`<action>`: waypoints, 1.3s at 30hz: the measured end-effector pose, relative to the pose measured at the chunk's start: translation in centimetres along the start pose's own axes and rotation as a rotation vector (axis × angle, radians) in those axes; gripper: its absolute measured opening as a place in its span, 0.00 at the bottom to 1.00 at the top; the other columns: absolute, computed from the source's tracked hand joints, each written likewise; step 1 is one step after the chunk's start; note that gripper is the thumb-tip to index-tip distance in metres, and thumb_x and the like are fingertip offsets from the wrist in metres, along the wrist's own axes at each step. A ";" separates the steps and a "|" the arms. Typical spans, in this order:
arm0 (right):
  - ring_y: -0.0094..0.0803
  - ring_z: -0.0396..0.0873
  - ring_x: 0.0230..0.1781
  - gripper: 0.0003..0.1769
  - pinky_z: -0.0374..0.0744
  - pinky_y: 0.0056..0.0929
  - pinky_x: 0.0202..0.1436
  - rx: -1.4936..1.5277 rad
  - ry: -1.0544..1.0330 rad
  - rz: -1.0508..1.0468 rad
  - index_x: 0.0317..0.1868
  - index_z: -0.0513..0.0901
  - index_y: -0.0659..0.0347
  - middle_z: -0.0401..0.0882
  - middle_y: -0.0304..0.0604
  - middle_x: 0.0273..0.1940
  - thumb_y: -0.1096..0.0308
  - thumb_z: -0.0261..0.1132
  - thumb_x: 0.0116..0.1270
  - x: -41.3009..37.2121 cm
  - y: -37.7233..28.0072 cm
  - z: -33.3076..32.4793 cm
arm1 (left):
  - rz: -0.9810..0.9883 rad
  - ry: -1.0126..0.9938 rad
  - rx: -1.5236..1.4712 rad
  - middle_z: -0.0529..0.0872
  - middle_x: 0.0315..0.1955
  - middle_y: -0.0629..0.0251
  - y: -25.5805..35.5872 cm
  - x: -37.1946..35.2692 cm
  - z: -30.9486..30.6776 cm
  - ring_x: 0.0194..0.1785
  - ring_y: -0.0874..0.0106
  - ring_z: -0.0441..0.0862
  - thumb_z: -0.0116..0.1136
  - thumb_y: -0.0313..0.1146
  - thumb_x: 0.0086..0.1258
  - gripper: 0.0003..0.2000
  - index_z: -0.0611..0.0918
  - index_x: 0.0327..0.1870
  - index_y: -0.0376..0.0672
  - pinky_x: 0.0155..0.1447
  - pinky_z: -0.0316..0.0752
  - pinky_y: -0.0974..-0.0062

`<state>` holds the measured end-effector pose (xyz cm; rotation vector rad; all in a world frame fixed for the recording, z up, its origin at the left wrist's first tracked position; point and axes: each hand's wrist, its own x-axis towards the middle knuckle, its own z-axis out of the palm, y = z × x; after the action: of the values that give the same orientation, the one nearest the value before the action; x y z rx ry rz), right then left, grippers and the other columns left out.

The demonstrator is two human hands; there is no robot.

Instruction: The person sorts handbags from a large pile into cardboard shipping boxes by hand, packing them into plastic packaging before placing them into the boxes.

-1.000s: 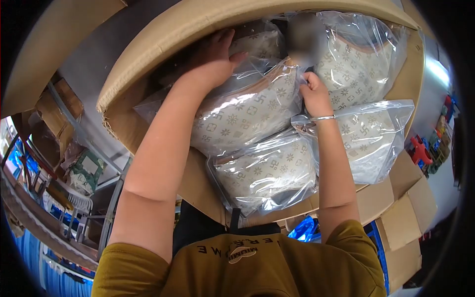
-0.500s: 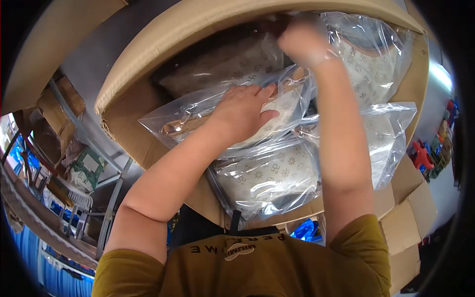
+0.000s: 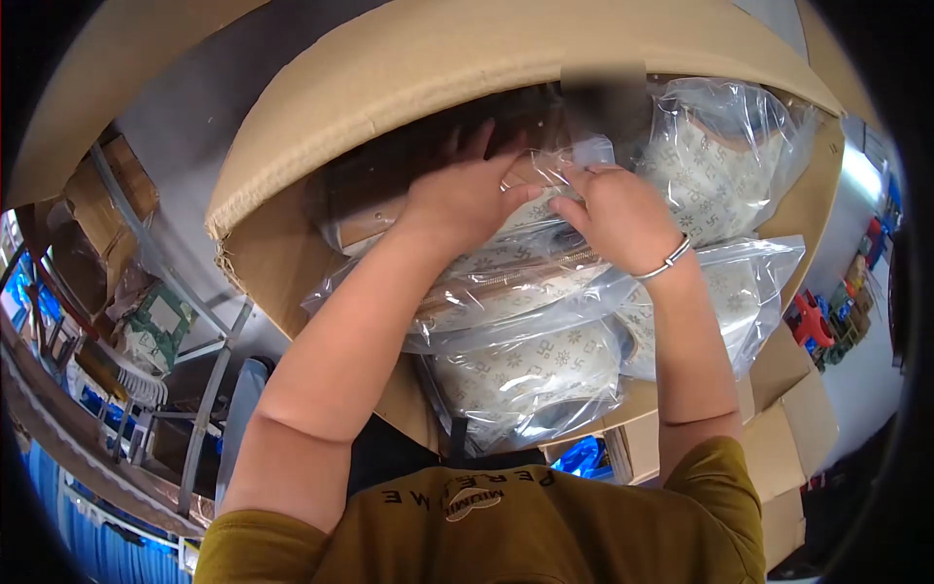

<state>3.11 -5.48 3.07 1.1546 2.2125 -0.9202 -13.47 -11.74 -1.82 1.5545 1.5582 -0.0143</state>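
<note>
Several cream patterned handbags in clear plastic lie in a large cardboard box. My left hand rests on the rearmost wrapped handbag, its fingers spread toward the dark back of the box. On the right end of that bag, my right hand bends its fingers and thumb around the plastic near the brown trim. In front lie a wrapped handbag with a zip and another wrapped handbag. To the right are an upright wrapped handbag and a flatter one.
The box's tall rear wall curves over the handbags. A metal frame and a white rake-like piece stand at left. Cardboard flaps and a red object are at right.
My right hand has come down from the back right onto the rear handbag. My left hand has shifted slightly, fingers reaching farther back. The zipped handbag now shows in front of the hands.
</note>
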 end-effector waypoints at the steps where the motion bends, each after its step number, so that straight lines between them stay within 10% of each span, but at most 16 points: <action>1: 0.50 0.76 0.36 0.14 0.74 0.41 0.41 -0.003 -0.006 0.000 0.40 0.80 0.62 0.78 0.55 0.32 0.61 0.59 0.59 0.2 -0.2 -0.8 | -0.025 -0.028 -0.012 0.61 0.64 0.57 0.2 -0.2 0.0 0.65 0.56 0.58 0.47 0.54 0.64 0.28 0.64 0.64 0.54 0.66 0.57 0.62; 8: 0.49 0.75 0.42 0.17 0.74 0.38 0.45 -0.107 -0.317 0.213 0.48 0.77 0.57 0.78 0.53 0.42 0.61 0.57 0.60 6.8 1.7 -4.0 | -0.083 -0.157 -0.100 0.62 0.63 0.56 0.6 -1.0 -0.7 0.65 0.56 0.59 0.47 0.53 0.63 0.28 0.64 0.64 0.55 0.65 0.55 0.57; 11: 0.45 0.72 0.50 0.18 0.70 0.38 0.53 -0.075 -0.032 -0.229 0.49 0.77 0.55 0.75 0.50 0.50 0.58 0.54 0.62 11.1 6.6 0.8 | -0.105 -0.205 -0.100 0.63 0.62 0.56 1.3 -2.7 -0.6 0.64 0.56 0.60 0.48 0.53 0.62 0.28 0.66 0.63 0.54 0.64 0.56 0.54; 14: 0.43 0.68 0.55 0.20 0.65 0.39 0.59 -0.313 -0.215 0.106 0.50 0.76 0.54 0.72 0.47 0.55 0.54 0.50 0.64 14.9 7.0 4.4 | 0.129 0.143 0.106 0.66 0.60 0.57 1.2 -5.4 1.8 0.62 0.55 0.61 0.51 0.52 0.61 0.27 0.69 0.61 0.52 0.62 0.56 0.51; 18: 0.45 0.71 0.55 0.24 0.68 0.38 0.58 -0.272 0.341 -0.090 0.54 0.74 0.62 0.73 0.55 0.52 0.55 0.50 0.64 20.2 11.4 11.3 | 0.144 0.152 0.082 0.66 0.59 0.55 1.0 -6.0 1.7 0.61 0.53 0.62 0.50 0.51 0.61 0.26 0.70 0.59 0.49 0.63 0.57 0.53; 31: 0.46 0.73 0.49 0.19 0.70 0.37 0.55 0.033 -0.461 -0.111 0.49 0.77 0.59 0.75 0.52 0.50 0.61 0.56 0.58 12.2 6.1 6.0 | 0.187 -0.073 -0.148 0.71 0.53 0.55 3.1 -6.1 -4.9 0.58 0.54 0.66 0.53 0.42 0.61 0.20 0.74 0.54 0.48 0.60 0.61 0.56; 39: 0.41 0.78 0.41 0.13 0.73 0.35 0.48 0.190 -0.466 -0.189 0.40 0.82 0.60 0.80 0.51 0.40 0.66 0.59 0.53 11.3 5.8 6.6 | 0.026 -0.168 -0.003 0.71 0.57 0.54 -1.3 12.9 2.3 0.61 0.63 0.67 0.48 0.34 0.64 0.19 0.72 0.56 0.39 0.66 0.57 0.65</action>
<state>2.70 -2.09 -10.87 0.7165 1.9002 -1.3476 -10.58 -3.16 -11.37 1.5301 1.4061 -0.1248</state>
